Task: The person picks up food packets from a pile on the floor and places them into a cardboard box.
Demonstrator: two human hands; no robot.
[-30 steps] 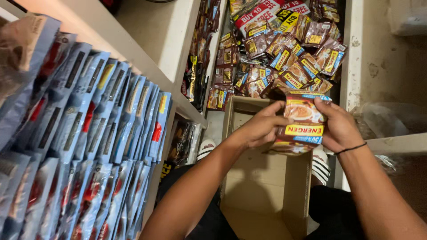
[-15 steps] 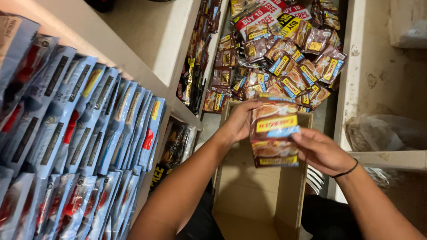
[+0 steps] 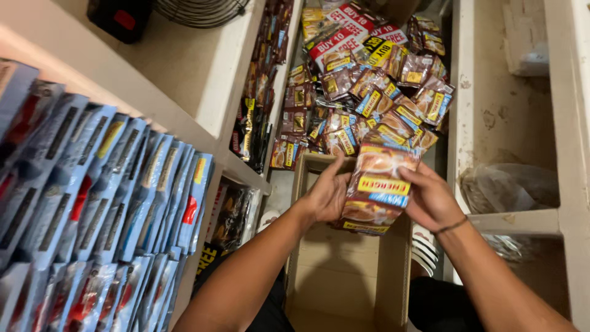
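My left hand (image 3: 329, 195) and right hand (image 3: 430, 200) both clasping the sachet bundle (image 3: 378, 187), now upright above the cardboard box (image 3: 344, 276), lower than before.

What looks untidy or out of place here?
The brown and yellow sachets lie in a loose, tumbled heap on the floor between the shelves, while the blue packets at the left stand in neat rows. Both hands hold a bundle of brown sachets over the open cardboard box.
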